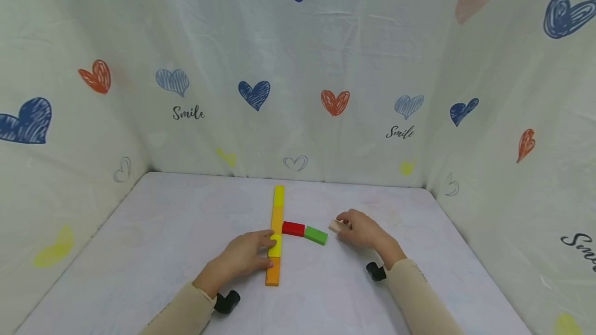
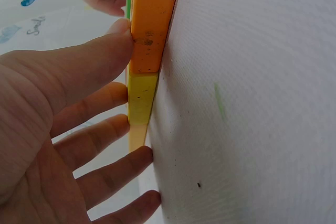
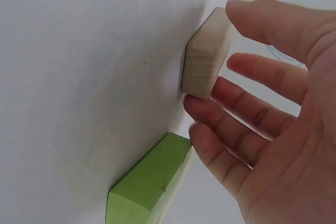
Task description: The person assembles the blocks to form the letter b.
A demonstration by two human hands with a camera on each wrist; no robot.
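A straight row of yellow and orange blocks (image 1: 273, 275) runs away from me. My left hand (image 1: 242, 255) touches its left side, thumb at the nearest orange block (image 2: 149, 24), fingertips along the yellow block (image 2: 142, 98). From the row's right side, a red block (image 1: 293, 228) and a green block (image 1: 316, 235) extend rightward, the green one angled. My right hand (image 1: 363, 231) holds a plain wooden block (image 3: 202, 66) low at the table, thumb at one end and fingers at the other. Beside its little finger lies another green block (image 3: 152, 177), hidden by the hand in the head view.
The table (image 1: 186, 211) has a pale cover. Curtains (image 1: 298, 50) printed with hearts and "Smile" enclose its back and sides. Black wrist cameras sit beneath the left sleeve (image 1: 181, 311) and the right sleeve (image 1: 419, 296).
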